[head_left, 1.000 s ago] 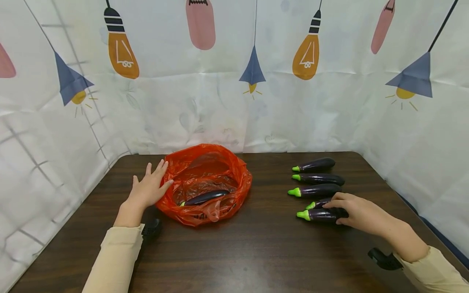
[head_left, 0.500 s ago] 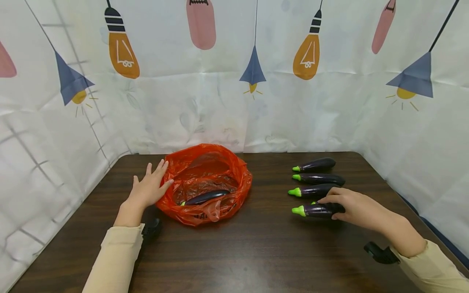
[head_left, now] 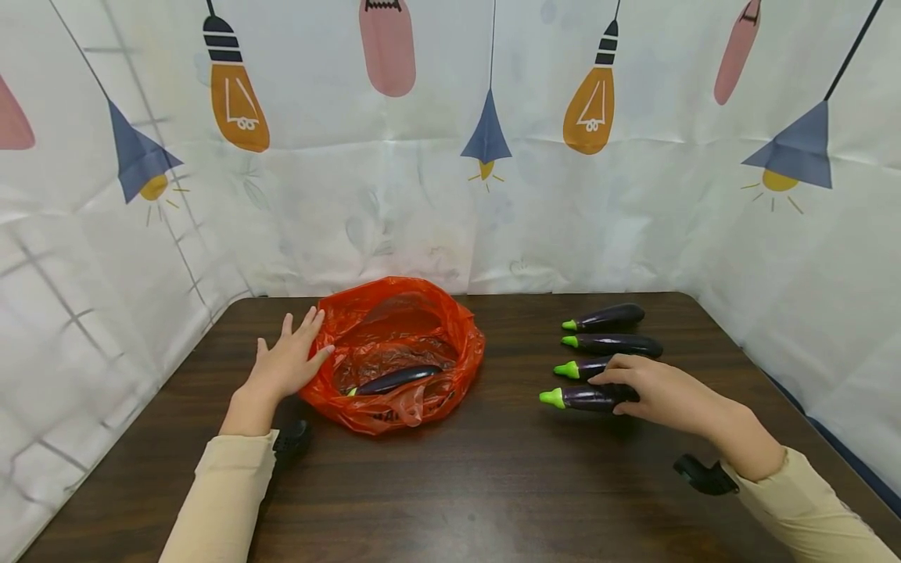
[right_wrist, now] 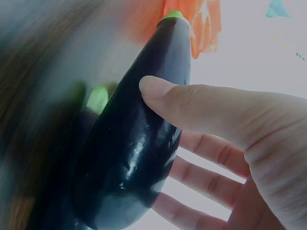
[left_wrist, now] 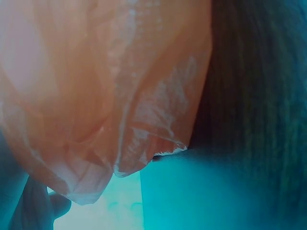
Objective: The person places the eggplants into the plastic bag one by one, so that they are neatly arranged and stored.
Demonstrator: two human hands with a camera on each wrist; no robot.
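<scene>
Cream sleeves (head_left: 224, 496) reach in over a brown table (head_left: 450, 493). The right hand (head_left: 655, 391) pinches the blunt end of an eggplant (head_left: 590, 399) between thumb and fingers, its green stem pointing toward the bag. This eggplant seems raised just off the wood, so the step in hand looks like picking one up. Opposite, the left hand (head_left: 285, 363) has its fingers spread against the left side of a red plastic bag (head_left: 461, 344), whose mouth stands open around a bagged eggplant (head_left: 397, 379). My judgement is that the next move calls for a sideways carry, high enough to clear the rim, with the thin plastic kept steady. Farther off at the right, three more eggplants (head_left: 619, 344) lie in a row, stems leftward, the nearest partly hidden by the right hand. Behind hangs a white cloth (head_left: 422, 203) printed with lamps.
</scene>
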